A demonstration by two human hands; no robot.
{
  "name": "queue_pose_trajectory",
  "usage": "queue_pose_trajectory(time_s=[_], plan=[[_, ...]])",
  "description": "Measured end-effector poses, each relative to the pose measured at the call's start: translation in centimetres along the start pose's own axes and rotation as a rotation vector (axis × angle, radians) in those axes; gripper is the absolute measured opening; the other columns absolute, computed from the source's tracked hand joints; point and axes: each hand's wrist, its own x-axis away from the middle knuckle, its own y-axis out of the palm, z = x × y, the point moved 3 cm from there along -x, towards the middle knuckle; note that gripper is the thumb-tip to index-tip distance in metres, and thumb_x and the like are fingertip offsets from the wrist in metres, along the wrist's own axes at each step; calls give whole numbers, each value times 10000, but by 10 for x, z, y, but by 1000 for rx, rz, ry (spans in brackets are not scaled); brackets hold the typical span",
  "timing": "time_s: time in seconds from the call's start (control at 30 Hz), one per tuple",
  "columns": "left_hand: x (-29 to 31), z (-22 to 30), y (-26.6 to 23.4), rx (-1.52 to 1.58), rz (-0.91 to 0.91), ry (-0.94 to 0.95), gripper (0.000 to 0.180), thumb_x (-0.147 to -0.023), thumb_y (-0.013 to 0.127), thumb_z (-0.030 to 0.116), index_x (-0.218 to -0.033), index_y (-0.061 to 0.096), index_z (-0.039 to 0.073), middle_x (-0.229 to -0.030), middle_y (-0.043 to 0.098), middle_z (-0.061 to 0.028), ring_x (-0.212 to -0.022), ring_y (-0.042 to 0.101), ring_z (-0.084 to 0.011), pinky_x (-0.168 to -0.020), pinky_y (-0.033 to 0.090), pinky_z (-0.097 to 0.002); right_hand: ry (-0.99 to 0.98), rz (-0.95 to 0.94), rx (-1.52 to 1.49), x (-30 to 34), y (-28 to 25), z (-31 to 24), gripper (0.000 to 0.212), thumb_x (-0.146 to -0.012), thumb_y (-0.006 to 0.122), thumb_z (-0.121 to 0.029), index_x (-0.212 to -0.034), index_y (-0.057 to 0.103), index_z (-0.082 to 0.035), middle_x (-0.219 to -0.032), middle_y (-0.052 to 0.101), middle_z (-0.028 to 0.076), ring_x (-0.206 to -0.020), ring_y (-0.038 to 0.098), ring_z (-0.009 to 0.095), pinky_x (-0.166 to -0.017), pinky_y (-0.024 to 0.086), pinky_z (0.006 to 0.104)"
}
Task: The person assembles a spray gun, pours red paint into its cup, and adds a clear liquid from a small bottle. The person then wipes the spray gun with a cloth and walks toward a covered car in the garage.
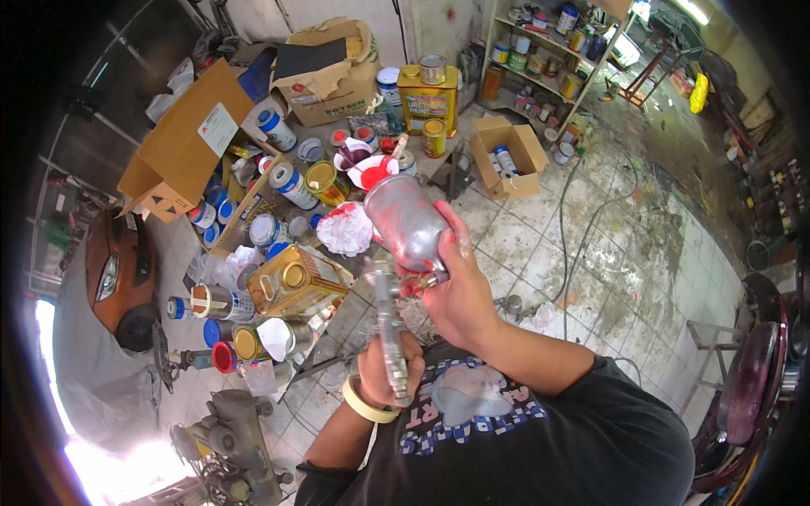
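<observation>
In the head view, the left hand point(384, 369) is closed around the spray gun point(388, 325), which stands nearly upright in front of the person's black shirt point(540, 422). The right hand point(460, 291) grips the lower part of the metal cup point(405, 219), which is tilted and has red smears on it. A small fitting point(419, 284) lies between the gun and the cup; I cannot tell how tightly it is joined. Beyond the cup are a white bowl with red paint point(374, 174) and a crumpled white cloth or paper point(344, 228).

The step in hand seems to be handling the gun and its cup together. In my judgement, the next move calls for a steady grip of both hands, with the cup's weight well supported and its tilt controlled.
</observation>
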Motion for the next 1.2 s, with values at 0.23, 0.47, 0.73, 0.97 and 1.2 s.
queue_pose_trajectory(time_s=[0.23, 0.47, 0.73, 0.97, 1.2], plan=[[-55, 1, -50, -272, 149, -181, 794, -766, 865, 76, -1393, 383, -3, -1258, 621, -199, -792, 638, -206, -801, 501, -359, 558, 17, -358, -20, -54, -16, 621, -1047, 409, -494, -1487, 394, -56, -1345, 518, 373, -940, 662, 328, -772, 551, 366], [-86, 3, -68, -595, -344, -287, 1056, -545, 983, 408, -1407, 490, 51, -1267, 675, -140, -1031, 708, -342, -905, 545, -377, 882, -305, -352, -17, -87, 8, 757, -999, 327, -642, -1489, 425, -73, -1195, 593, 415, -715, 673, 321, -618, 564, 359], [-81, -2, -46, -376, -103, -189, 899, -575, 980, 287, -1302, 526, 14, -1144, 715, -133, -1001, 716, -244, -864, 561, -363, 641, -616, -356, -12, -106, 24, 1061, -822, 392, -885, -1508, 383, -76, -1275, 597, 286, -1035, 641, 332, -871, 527, 490], [-68, -35, -40, -19, 79, -341, 529, -780, 847, 296, -1128, 574, 6, -1058, 713, -127, -672, 634, -145, -633, 534, -289, 35, -192, -9, -32, -85, 20, 609, -1004, 512, -545, -1366, 483, -55, -1282, 604, 173, -1242, 566, 332, -1053, 438, 506], [-68, -23, -46, 772, 119, -576, 454, -1065, 363, 542, -983, 422, 100, -723, 480, -62, -428, 338, -85, -380, 320, -236, -378, -56, 451, -60, -90, -8, 252, -1027, 567, -219, -1211, 593, -48, -1120, 671, 84, -1025, 635, 208, -937, 495, 358]])
